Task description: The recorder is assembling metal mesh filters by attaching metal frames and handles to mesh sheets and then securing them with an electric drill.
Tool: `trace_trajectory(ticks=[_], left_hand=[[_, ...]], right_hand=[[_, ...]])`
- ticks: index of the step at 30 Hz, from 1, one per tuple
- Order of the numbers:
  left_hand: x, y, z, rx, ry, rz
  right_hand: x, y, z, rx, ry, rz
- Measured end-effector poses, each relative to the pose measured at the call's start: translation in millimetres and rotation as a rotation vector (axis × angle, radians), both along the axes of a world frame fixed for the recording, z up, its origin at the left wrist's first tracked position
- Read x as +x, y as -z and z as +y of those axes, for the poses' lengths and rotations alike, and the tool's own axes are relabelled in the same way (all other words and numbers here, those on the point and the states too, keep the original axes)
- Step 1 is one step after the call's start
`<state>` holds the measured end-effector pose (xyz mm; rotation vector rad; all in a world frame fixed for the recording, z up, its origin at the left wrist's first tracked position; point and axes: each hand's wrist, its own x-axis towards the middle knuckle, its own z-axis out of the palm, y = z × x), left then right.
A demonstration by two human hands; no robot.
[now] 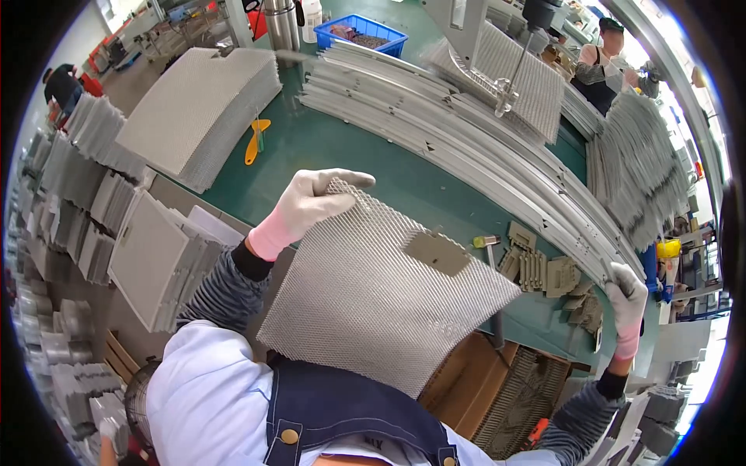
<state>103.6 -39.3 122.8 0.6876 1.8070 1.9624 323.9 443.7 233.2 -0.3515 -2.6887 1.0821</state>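
Observation:
My left hand [311, 203] pinches the upper left corner of a silvery expanded-metal mesh sheet [373, 279] between thumb and fingers. The sheet hangs tilted in front of my apron, and a flat grey-beige plate [437, 252] sits at its far edge. Off to the right, my right hand [626, 301] is closed at the near end of a bundle of long pale metal strips [466, 124], apparently on one strip's end. Both hands wear white gloves with pink cuffs.
A mesh stack [198, 109] and a yellow-orange tool [255, 142] lie at the left on the green table [342, 147]. Beige plates [561, 276] and a small hammer [487, 241] lie right of the sheet. A blue crate [361, 35] stands behind; a co-worker [602, 62] is far right.

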Motion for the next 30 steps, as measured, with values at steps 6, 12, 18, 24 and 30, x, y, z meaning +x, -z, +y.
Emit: trace_trajectory(ticks=[6,12,18,24,30], left_hand=[[32,-35,-6,-0.098,-0.054,0.077],[51,-56,-19,-0.034,-0.061,0.127],[57,-51,-50,0.176,-0.124,-0.079],[59,-45,-61,0.318,-0.148,-0.010],[56,-59,-52,0.324,0.116,-0.170]], right_hand=[[-41,-33,-127,-0.007,-0.377,-0.025],[-122,-35,-241,-0.120,-0.736,-0.146],[-151,-35,-318,0.022,-0.842,-0.232],[-146,-38,-313,0.093,-0.850,-0.292],[-133,-36,-323,-0.018,-0.774,-0.346]])
